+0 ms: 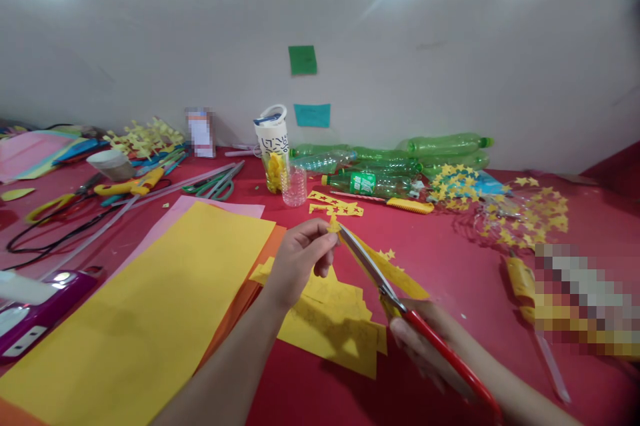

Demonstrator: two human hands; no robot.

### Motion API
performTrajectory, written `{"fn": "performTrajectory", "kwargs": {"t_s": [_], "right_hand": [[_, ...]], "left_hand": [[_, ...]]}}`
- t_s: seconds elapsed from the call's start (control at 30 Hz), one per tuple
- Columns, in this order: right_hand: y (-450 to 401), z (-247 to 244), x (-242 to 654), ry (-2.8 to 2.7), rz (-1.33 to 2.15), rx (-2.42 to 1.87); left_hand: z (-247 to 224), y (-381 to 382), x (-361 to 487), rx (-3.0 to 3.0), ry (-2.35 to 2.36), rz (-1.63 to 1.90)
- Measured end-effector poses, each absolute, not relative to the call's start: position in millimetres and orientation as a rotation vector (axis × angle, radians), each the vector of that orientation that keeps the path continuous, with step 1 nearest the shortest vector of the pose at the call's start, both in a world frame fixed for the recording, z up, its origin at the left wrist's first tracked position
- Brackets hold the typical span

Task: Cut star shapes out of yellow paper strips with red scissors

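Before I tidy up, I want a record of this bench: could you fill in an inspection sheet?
Surface: red tabletop, a few tiny scraps.
Work in hand: small yellow piece at the tips of red-handled scissors; yellow offcuts below.
Clutter: plastic bottles, yellow comb and star clusters towards the back; yellow sheets at left.
Hands: left pinches the piece; right grips the scissors.
Cables: black cords loop loosely at left; where they lead is unclear.
Surroundings: pale partition behind, bearing green and blue paper notes.
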State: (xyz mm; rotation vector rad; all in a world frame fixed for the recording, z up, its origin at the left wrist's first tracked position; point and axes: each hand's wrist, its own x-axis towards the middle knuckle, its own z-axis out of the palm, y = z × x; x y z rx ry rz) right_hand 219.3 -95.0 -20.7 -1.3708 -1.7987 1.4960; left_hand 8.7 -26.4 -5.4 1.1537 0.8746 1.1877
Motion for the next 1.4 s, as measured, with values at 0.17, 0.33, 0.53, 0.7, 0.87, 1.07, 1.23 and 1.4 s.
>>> {"fn": "performTrajectory", "kwargs": {"t_s": [0.17, 0.33, 0.53, 0.7, 0.87, 1.07, 1.23, 1.4], "right_hand": [[-97.7, -15.0, 218.4, -1.773, 1.578, -1.367], [-99.7, -17.0, 220.1, -1.824, 1.532, -1.357], [-96.0, -23.9, 225.5, -1.939, 1.552, -1.278], [-96.5, -23.3, 225.6, -1.935, 1.558, -1.281], [-96.6, -20.6, 225.3, -1.941, 1.558, -1.272], [-97.7, -18.4, 225.7, -1.928, 1.609, -1.283], [-95.8, -18.0, 223.0, -1.864, 1.634, -1.319], [-95.4, -22.9, 220.9, -1.849, 1.525, -1.342]], "left_hand": [[-4.6, -25.9, 8.4, 1.145, 0.864, 1.242], [-5.4, -25.9, 8.2, 1.124, 0.855, 1.24], [-6.2, -26.3, 8.6, 1.124, 0.878, 1.22], [-5.6, -26.2, 8.8, 1.113, 0.887, 1.217], [-5.1, -26.0, 9.1, 1.099, 0.882, 1.222], [-6.9, -25.4, 8.4, 1.102, 0.862, 1.231], [-7.6, -25.2, 7.9, 1.126, 0.862, 1.235], [-6.6, -25.0, 8.3, 1.122, 0.901, 1.234]]}}
